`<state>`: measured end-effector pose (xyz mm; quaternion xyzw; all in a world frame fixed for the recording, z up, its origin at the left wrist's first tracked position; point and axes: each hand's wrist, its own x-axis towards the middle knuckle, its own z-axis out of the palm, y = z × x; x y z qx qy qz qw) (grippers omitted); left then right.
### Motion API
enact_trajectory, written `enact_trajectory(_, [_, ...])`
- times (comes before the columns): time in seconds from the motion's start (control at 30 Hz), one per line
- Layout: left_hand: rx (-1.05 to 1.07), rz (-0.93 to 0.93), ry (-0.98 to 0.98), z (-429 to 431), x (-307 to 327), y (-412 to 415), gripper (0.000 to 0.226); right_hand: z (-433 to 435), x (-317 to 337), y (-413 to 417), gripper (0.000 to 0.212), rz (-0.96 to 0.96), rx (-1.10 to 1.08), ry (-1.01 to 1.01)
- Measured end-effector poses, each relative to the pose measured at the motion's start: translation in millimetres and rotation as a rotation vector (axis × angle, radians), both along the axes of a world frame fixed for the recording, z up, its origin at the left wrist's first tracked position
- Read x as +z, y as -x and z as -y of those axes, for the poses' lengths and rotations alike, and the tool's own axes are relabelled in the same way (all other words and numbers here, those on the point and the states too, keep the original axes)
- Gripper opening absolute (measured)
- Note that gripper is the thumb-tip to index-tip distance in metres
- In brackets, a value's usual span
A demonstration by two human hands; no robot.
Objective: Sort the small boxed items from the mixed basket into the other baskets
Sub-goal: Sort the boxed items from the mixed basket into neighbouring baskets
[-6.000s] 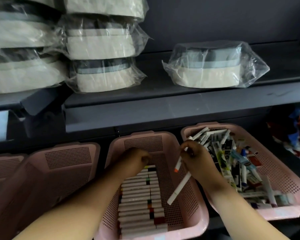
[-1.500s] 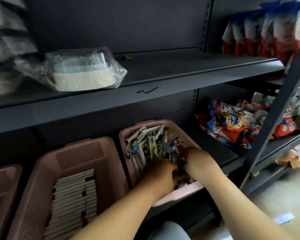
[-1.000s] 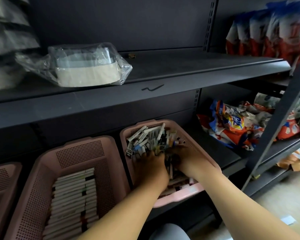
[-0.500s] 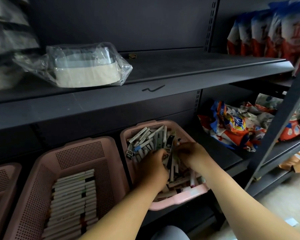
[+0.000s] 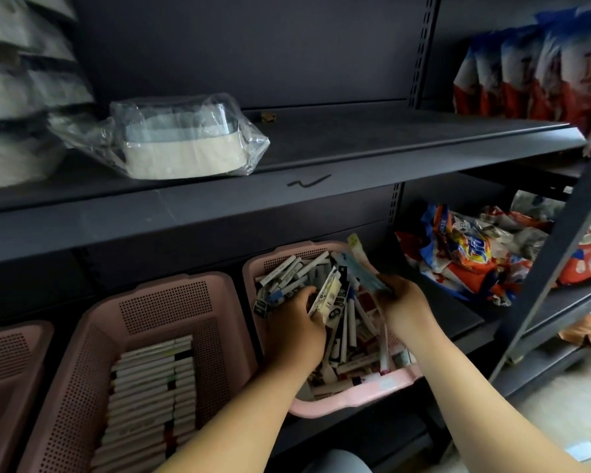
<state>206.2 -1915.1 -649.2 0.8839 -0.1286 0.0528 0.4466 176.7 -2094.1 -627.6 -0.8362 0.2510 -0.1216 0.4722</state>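
Lower shelf (image 5: 454,315) of a dark rack, viewed from above. At its left end, a pink left basket (image 5: 14,363) is cut off by the frame edge, and its contents cannot be told. Just beside it, the middle basket (image 5: 164,302) holds white boxes (image 5: 151,387) laid flat in neat rows. The mixed basket (image 5: 355,401) stands toward the shelf's right end, filled with jumbled small boxed items (image 5: 287,271). The left hand (image 5: 297,322) reaches into this basket, its fingers curled around a cream-and-black box (image 5: 330,295) that tilts upward out of the heap. The right hand (image 5: 401,298), over the basket's right side, grips a pale blue packet (image 5: 364,273) that slants up past the rear rim. On the upper shelf (image 5: 372,138), a bagged white container (image 5: 181,148) lies toward the left end. Colourful packets (image 5: 464,254) are heaped on the adjoining rack at far right.
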Motion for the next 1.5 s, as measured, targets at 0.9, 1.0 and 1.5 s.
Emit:
enact_trajectory(0.9, [0.011, -0.192, 0.288, -56, 28, -10, 0.031, -85, 33, 3, 0.012, 0.085, 0.168, -0.220])
enact_trajectory(1.0, [0.018, -0.194, 0.311, -73, 39, -12, 0.024, -89, 47, -1, 0.016, 0.092, 0.162, -0.167])
enact_trajectory(1.5, [0.274, -0.012, 0.316, -329, 95, 18, 0.033, -283, 78, -9, 0.012, 0.056, 0.686, -0.315])
